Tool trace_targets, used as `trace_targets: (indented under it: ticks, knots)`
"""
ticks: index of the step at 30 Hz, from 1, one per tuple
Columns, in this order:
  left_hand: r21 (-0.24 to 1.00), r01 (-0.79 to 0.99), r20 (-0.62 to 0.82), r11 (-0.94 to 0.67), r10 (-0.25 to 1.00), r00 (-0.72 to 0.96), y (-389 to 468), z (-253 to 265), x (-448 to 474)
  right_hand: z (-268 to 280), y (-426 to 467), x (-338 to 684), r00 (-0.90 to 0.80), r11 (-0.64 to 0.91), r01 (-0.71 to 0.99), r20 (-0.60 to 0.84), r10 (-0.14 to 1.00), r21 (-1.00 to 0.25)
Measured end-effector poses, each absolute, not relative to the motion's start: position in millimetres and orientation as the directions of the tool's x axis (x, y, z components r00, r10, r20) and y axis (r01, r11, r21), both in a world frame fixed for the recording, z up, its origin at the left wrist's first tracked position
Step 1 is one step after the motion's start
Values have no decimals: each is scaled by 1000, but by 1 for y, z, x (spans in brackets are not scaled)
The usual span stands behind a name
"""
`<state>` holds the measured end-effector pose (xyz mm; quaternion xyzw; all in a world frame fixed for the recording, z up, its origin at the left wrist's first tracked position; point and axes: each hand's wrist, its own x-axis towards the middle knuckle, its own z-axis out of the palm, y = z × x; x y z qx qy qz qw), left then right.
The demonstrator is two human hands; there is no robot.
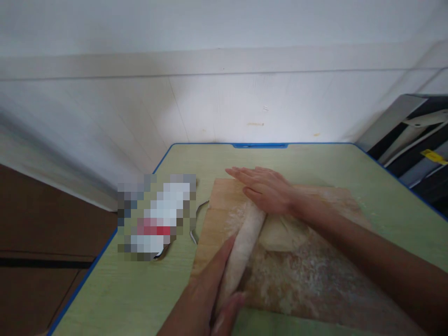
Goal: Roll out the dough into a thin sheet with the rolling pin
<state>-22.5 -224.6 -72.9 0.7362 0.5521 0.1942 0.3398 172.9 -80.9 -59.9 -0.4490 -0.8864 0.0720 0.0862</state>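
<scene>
A pale, flour-dusted rolling pin (244, 247) lies slantwise over the wooden board (206, 233). Its near end is between the fingers and thumb of my left hand (210, 289), which is closed around it. My right hand (268, 189) lies across the far end, palm down, with the fingers stretched out to the left. Just right of the pin, a flattened piece of dough (283, 235) rests on the board, partly covered by my right hand and forearm. Loose flour is scattered around the dough.
The board lies on a light green table (140, 289) with a blue edge. Left of it are a blurred-out white and red item (171, 200) and a thin metal loop (194, 228). A white wall (217, 102) stands behind; dark folded equipment (416, 135) is at the right.
</scene>
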Motion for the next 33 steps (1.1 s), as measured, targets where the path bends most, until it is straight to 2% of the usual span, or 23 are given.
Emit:
trace_targets:
  ticks: [6,10,11,12,14,17,20,26,30,33]
  knots:
    - [624,763,-126,-168,942,310,-209,-44,-19,-52,-72,184,-571,607,775,218,792,-177]
    - [574,704,-20,-418,852,523,-177,-19,-27,-27,-98,214,-527,597,792,351,774,-127]
    - [524,687,22,-503,815,579,-165,-12,-29,-22,-110,223,-517,586,805,376,769,-95]
    - [456,665,58,-591,765,641,-153,-5,-29,-19,-122,230,-536,579,815,383,752,4]
    - [284,618,41,-733,654,756,-129,5,-24,-22,-148,242,-569,562,816,368,736,136]
    - [-12,551,-63,-834,551,832,-101,9,-6,-43,-181,248,-504,475,860,441,742,184]
    - [-183,474,-87,-861,494,865,-87,-1,14,-68,-201,242,-463,400,886,449,764,233]
    - [-183,569,55,-802,569,820,-82,-25,40,-86,-211,230,-324,278,946,428,844,168]
    - [-153,607,92,-780,601,794,-74,-31,56,-87,-209,235,-336,316,941,438,834,121]
    - [-144,587,95,-796,580,809,-62,-35,68,-86,-205,241,-309,336,942,429,849,13]
